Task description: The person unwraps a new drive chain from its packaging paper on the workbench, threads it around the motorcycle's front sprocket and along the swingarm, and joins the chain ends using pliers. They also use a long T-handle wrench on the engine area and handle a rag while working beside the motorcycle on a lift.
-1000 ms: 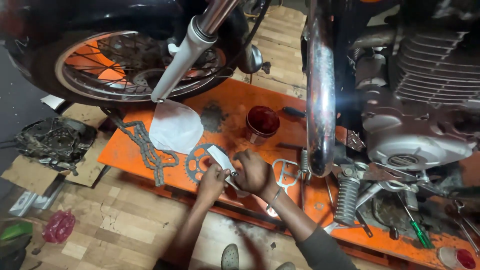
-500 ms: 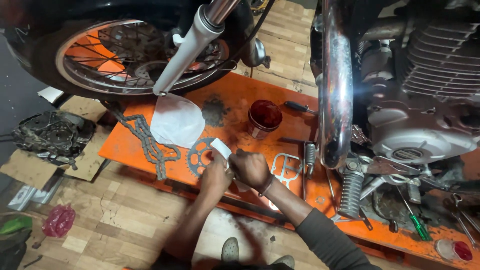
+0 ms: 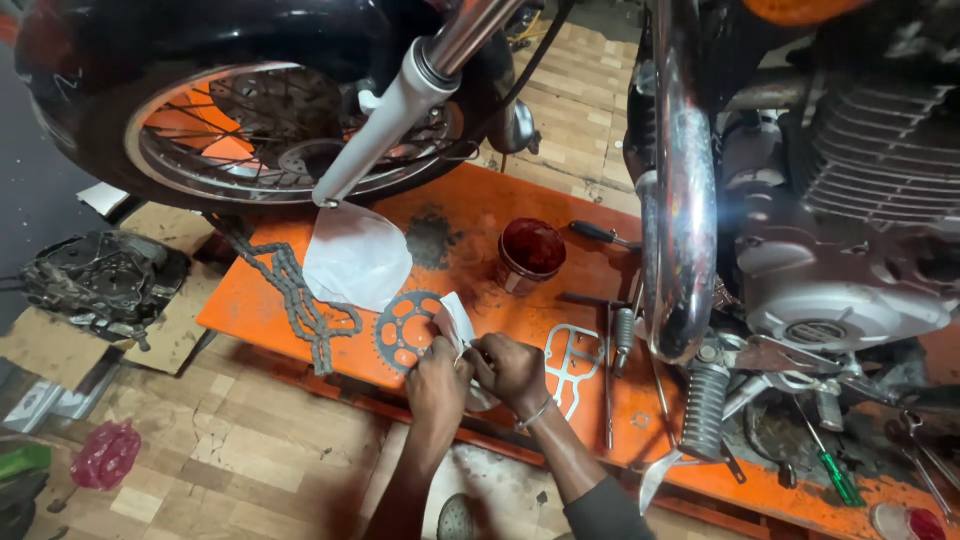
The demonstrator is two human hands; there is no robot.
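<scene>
Both hands meet over the front edge of an orange lift platform (image 3: 470, 205). My left hand (image 3: 437, 377) and my right hand (image 3: 512, 366) together grip a small white packet (image 3: 459, 319), its top sticking up between the fingers. Just left of them a toothed sprocket (image 3: 403, 329) lies flat on the platform. A drive chain (image 3: 297, 296) snakes along the platform's left edge. A white plastic bag (image 3: 357, 255) rests beside it.
A motorcycle stands on the platform: front wheel (image 3: 250, 130) and fork (image 3: 400, 110) at top left, chrome exhaust (image 3: 685, 200) and engine (image 3: 850, 240) at right. A red cup (image 3: 530, 250), a flat gasket (image 3: 573, 360), a footpeg (image 3: 704, 410) and screwdrivers lie around. An engine cover (image 3: 100, 280) sits on cardboard.
The view has drifted, so the platform sits a little lower and to the right. Both hands stay together on the white packet, which now points more upright.
</scene>
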